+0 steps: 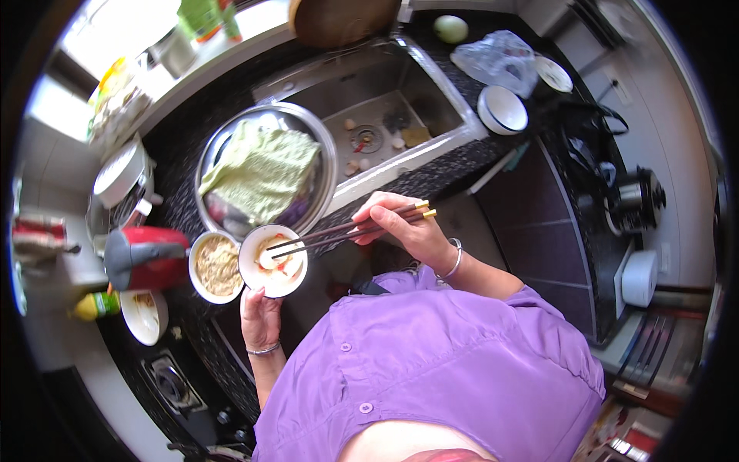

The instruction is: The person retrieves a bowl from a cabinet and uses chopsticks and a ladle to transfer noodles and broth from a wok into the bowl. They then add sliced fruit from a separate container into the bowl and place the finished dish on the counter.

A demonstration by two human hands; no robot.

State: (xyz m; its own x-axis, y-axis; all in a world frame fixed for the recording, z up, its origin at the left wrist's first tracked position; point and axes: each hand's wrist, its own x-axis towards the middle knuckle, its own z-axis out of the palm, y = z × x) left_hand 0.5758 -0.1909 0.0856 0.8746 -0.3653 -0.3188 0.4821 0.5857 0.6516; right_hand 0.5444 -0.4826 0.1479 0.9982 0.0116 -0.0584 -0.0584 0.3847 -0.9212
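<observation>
My left hand (pixel 261 317) grips a small white bowl (pixel 245 257) from below at its near rim. Inside the bowl are pale pieces of food (pixel 291 264) with red bits and some liquid. A pair of dark chopsticks (pixel 340 230) with gold ends is held in my right hand (pixel 398 222). Their tips are in the bowl, at a white, rounded piece (pixel 267 261). Directly left of this bowl, a second bowl (pixel 218 267) filled with what looks like noodles stands on the counter. The two rims touch or nearly touch.
Behind the bowls, a green cloth (pixel 265 167) covers part of a large steel basin (pixel 329 156). A red kettle (pixel 153 254) and another white bowl (pixel 159 329) are to the left, near a gas burner (pixel 173 384). Eggshells (pixel 352 167) lie in the sink (pixel 375 104). An empty-looking bowl (pixel 502 110) stands right.
</observation>
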